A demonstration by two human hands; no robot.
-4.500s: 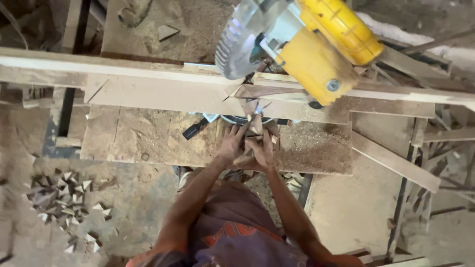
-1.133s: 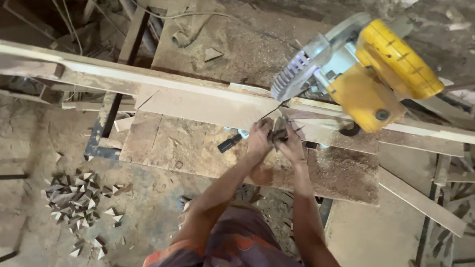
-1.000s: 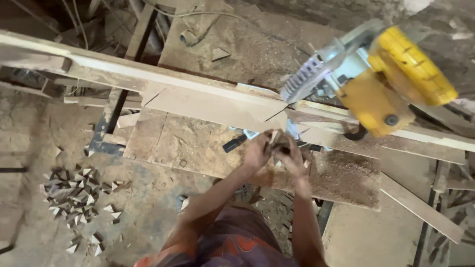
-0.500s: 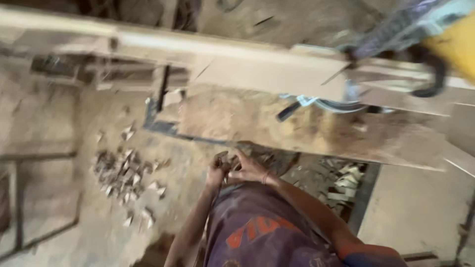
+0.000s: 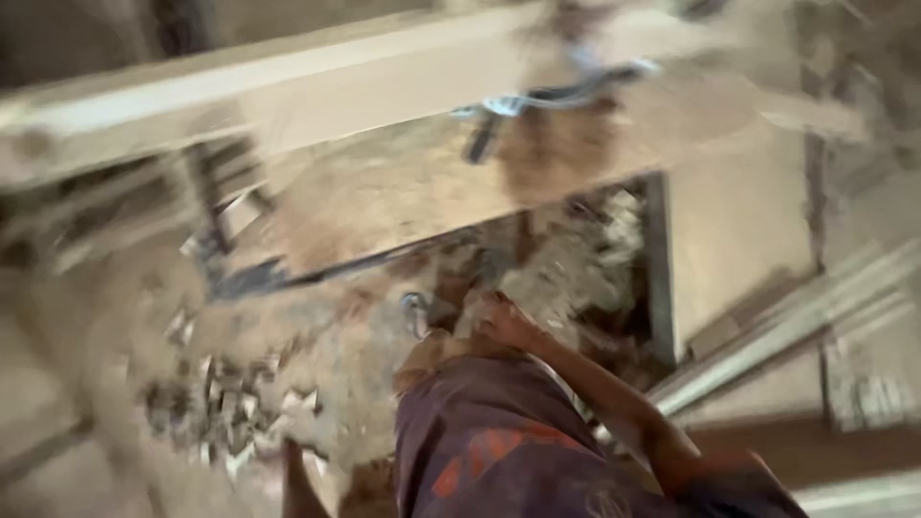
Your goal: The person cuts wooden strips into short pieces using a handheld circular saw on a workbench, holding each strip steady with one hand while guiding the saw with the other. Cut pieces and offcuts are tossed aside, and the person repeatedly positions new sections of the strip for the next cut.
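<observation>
We find the right hand low at the near edge of the dusty workbench, its grip unreadable through blur, the left hidden, wood offcuts lying left; we judge a reach downward underway, needing steadier sight.

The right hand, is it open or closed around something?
Cannot tell. The right hand is below the sawdust-covered bench, but motion blur hides the fingers and anything in its grip.
</observation>
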